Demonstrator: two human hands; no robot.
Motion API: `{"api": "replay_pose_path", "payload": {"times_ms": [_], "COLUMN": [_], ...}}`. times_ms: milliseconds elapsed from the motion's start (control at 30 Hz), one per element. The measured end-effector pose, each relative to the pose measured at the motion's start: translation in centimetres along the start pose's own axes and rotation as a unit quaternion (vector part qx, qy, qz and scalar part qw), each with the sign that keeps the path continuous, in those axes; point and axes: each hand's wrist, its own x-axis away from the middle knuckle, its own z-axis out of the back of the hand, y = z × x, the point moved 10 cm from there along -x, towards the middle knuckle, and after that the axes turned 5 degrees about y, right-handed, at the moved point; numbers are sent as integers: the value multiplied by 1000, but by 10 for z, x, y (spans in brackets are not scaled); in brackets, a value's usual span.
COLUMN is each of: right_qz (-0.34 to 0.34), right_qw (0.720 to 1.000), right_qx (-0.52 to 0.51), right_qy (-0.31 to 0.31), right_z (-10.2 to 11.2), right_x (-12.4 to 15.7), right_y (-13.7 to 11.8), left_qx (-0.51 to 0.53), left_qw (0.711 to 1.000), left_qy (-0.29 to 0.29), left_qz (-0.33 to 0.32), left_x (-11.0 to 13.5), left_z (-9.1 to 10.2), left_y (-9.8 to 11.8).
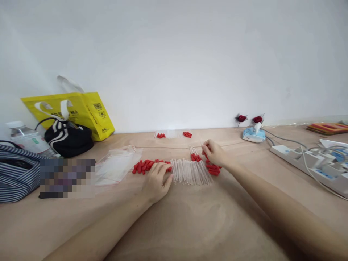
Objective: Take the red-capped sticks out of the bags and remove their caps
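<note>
A row of thin clear plastic tubes [190, 172] lies on the brown table in front of me. Small red caps [145, 165] are heaped to its left, with more red caps [213, 169] on its right. My left hand [156, 181] rests palm down on the table, fingers bent over the left cap heap and the tubes' left end. My right hand [214, 153] hovers at the far right end of the tubes, fingertips pinched together on something too small to make out.
Clear zip bags [116, 165] lie left of the caps. Two small filled bags [174, 135] sit by the wall. A yellow bag [81, 110], a black bag [69, 137], a striped pouch [16, 170] and a bottle stand left. A tissue pack [253, 134] and power strip [312, 161] lie right.
</note>
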Motion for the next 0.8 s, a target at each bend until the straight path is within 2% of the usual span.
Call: {"api": "replay_pose_path", "payload": {"times_ms": [33,67,133,200,267,400,600,800], "right_qz": [36,131,267,344,392,420,399,401], "right_qw": [999,991,960,933,912,901,906,901], "right_qx": [-5,3,36,58,71,54,54,77], "right_qy": [14,37,77,91,99,94,133,146], "right_z": [0,1,-3,-14,-23,-28,-15,-15], "right_x": [14,31,69,100,119,128,126,128], "right_y": [-10,-30,-57,-71,-80,-89,-82,-80], "left_qx": [-11,-23,-42,-40,-22,-1,-6,-14], "left_qw": [1000,999,997,993,988,984,987,989], "left_qy": [18,33,46,39,22,-10,-12,-36], "left_qz": [-9,-20,-54,-105,-152,-177,-159,-144], "left_x": [0,0,2,5,8,11,10,12], "left_z": [5,9,13,12,10,3,4,3], "left_y": [3,6,18,35,51,63,58,55]}}
